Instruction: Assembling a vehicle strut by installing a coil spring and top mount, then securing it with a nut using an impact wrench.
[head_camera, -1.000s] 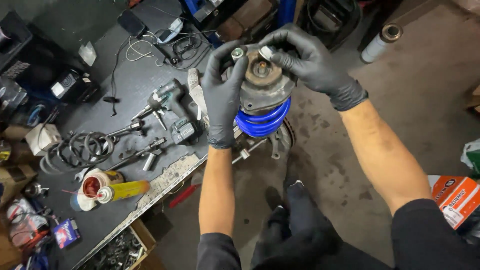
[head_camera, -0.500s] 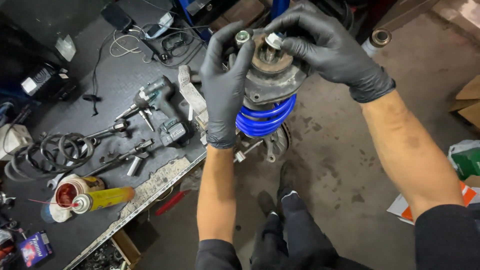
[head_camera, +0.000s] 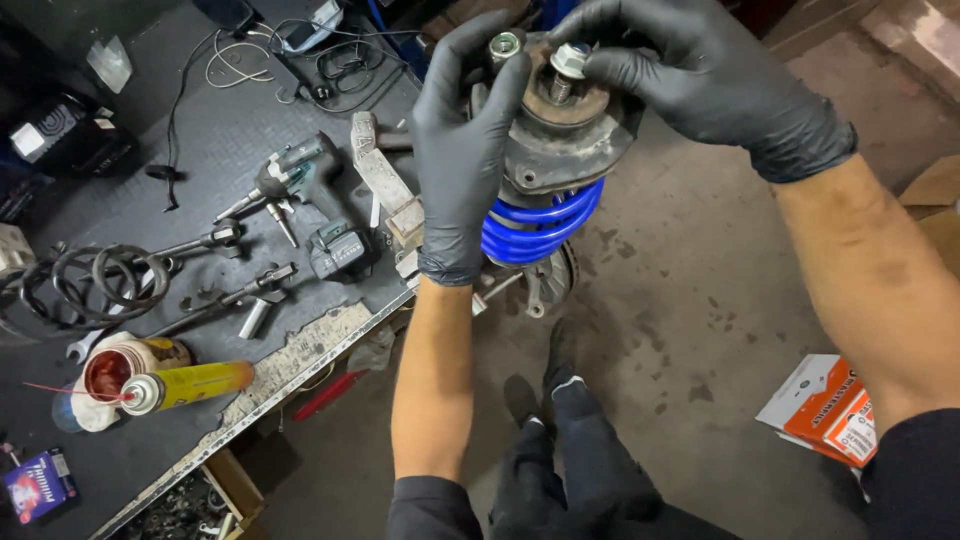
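Observation:
A car strut with a blue coil spring (head_camera: 540, 222) and a rusty top mount (head_camera: 565, 140) stands upright beside the workbench. My left hand (head_camera: 465, 150), in a black glove, grips the side of the top mount; a silver stud (head_camera: 504, 44) pokes up by its fingertips. My right hand (head_camera: 690, 80), also gloved, pinches a silver nut (head_camera: 570, 60) sitting on the centre rod of the mount.
A dark workbench (head_camera: 200, 150) at the left carries a cordless impact wrench (head_camera: 315, 190), ratchets and sockets, black coil springs (head_camera: 90, 285), a yellow spray can (head_camera: 190, 388) and cables. An orange and white box (head_camera: 825, 405) lies on the concrete floor at the right. My legs and shoes are below.
The view has drawn closer to the strut. My right hand's fingers have shifted round on the nut atop the mount; my left hand keeps its grip on the mount.

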